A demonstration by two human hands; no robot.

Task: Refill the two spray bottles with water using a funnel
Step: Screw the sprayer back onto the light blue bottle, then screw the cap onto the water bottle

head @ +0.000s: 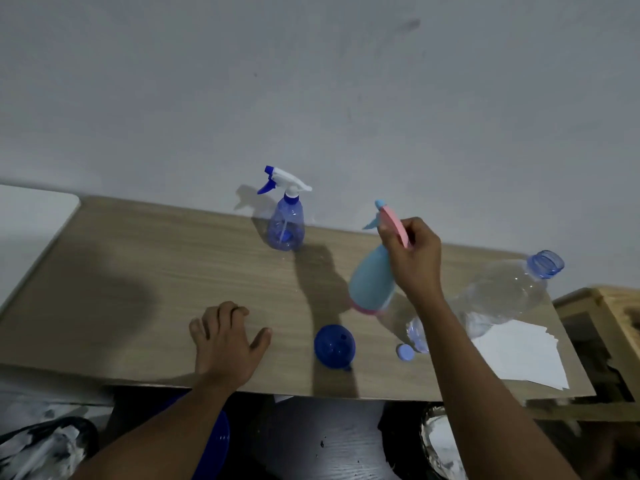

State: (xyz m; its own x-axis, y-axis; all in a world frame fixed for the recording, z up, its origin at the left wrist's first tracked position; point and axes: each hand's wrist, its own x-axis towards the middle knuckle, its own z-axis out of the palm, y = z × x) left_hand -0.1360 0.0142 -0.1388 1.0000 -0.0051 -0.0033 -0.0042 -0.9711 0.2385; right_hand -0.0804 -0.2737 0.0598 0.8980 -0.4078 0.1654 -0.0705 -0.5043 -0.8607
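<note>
A light blue spray bottle (371, 278) with a pink trigger head and pink base tilts above the wooden table (138, 271); my right hand (414, 254) grips its neck and head. A clear blue spray bottle (285, 225) with a white and blue trigger stands upright at the back by the wall. A blue funnel (334, 346) lies on the table near the front edge. A large clear water bottle (502, 296) with an open blue neck stands to the right, its blue cap (405, 351) lying beside the funnel. My left hand (225, 341) rests flat on the table, fingers spread.
White paper sheets (519, 355) lie at the table's right front corner. A wooden crate (602, 317) stands to the right of the table. A white surface (31, 216) adjoins the left end. A blue basin (218, 438) and bags sit below the front edge.
</note>
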